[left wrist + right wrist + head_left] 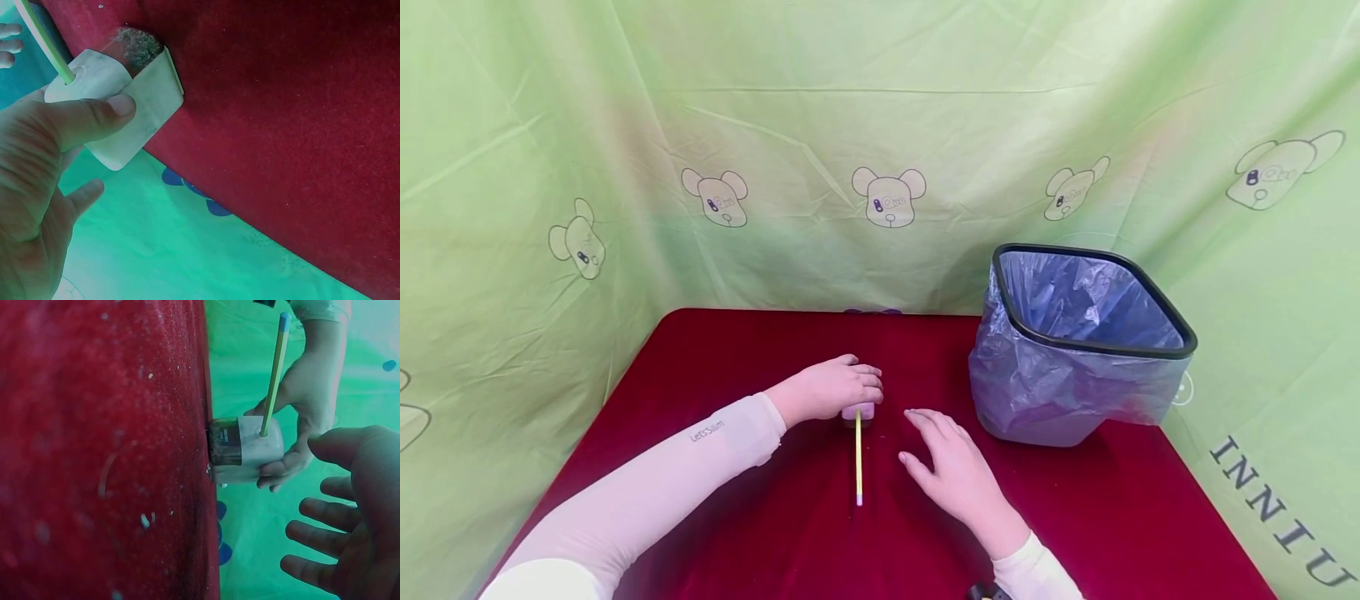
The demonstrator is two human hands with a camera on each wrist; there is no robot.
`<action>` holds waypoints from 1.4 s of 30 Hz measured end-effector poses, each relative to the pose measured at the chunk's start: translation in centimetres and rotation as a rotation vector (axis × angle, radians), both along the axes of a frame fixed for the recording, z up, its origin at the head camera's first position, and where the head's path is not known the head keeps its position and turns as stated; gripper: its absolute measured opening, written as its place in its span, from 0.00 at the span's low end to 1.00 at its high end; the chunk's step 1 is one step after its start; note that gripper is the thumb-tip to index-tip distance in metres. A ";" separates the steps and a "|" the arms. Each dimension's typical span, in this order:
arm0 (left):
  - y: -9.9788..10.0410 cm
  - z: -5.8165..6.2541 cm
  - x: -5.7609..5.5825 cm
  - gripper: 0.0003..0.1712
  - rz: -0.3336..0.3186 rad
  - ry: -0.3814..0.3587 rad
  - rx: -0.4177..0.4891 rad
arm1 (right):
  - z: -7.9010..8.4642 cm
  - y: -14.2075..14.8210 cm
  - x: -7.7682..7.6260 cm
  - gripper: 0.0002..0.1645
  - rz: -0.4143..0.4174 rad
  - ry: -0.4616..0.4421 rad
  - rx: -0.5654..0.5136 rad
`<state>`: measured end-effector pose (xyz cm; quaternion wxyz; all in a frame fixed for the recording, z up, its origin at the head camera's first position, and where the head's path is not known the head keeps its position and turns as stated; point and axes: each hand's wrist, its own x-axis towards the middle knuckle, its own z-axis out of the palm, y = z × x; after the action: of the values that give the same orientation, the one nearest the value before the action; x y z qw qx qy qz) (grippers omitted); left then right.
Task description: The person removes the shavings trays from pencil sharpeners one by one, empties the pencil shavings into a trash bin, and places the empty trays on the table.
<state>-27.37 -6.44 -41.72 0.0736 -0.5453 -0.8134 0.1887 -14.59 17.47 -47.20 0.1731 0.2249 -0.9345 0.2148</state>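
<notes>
My left hand (829, 388) grips a pale pencil sharpener (863, 411) from above, near the middle of the table. In the left wrist view the thumb presses along the side of the sharpener (147, 115). Its see-through shavings box (225, 440), with shavings inside, faces the cloth in the right wrist view. A yellow-green pencil (859, 467) is stuck in the sharpener's hole, its blunt end pointing toward me. To the right of the pencil, my right hand (953, 471) hovers with fingers spread and holds nothing.
A trash bin (1037, 429) with a black rim and a bluish plastic liner stands at the right of the table. Dark red cloth (737, 533) covers the table, with small specks on it. A green curtain (790, 125) printed with bear heads hangs behind and at both sides.
</notes>
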 end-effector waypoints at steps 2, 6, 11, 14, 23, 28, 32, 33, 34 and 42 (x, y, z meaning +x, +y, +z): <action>0.0 0.0 0.0 0.27 -0.005 -0.004 -0.002 | 0.0 0.0 0.0 0.34 0.001 -0.003 -0.003; -0.1 0.2 0.1 0.24 -0.014 -0.008 0.011 | 0.0 0.0 0.0 0.35 0.000 -0.002 -0.003; -0.1 0.5 0.1 0.26 -0.023 -0.009 0.028 | 0.1 0.0 0.0 0.35 -0.004 0.012 -0.002; -0.1 0.5 0.1 0.26 -0.016 -0.019 0.028 | 0.2 0.0 0.0 0.35 -0.006 0.013 -0.002; -0.3 0.7 -0.2 0.26 0.026 -0.066 0.017 | 0.0 0.1 -0.1 0.35 -0.008 0.001 -0.004; -0.8 0.7 -0.4 0.26 0.042 -0.071 0.021 | 0.0 0.2 -0.1 0.35 -0.011 0.033 0.001; -1.2 0.5 -0.3 0.28 0.054 -0.074 0.020 | 0.0 0.2 -0.1 0.35 -0.012 0.032 -0.001; -1.3 0.5 -0.3 0.28 0.054 -0.073 0.025 | -0.1 0.2 -0.1 0.35 -0.013 0.030 -0.002; -1.4 0.4 -0.3 0.28 0.051 -0.073 0.031 | -0.1 0.2 -0.1 0.35 -0.013 0.029 -0.003; -2.0 0.7 0.0 0.25 0.049 -0.131 0.115 | -0.2 0.3 -0.1 0.34 -0.017 0.046 0.000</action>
<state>-27.39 -8.42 -41.01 0.0467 -0.5313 -0.8391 0.1073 -14.73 17.78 -47.39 0.1965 0.2217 -0.9322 0.2078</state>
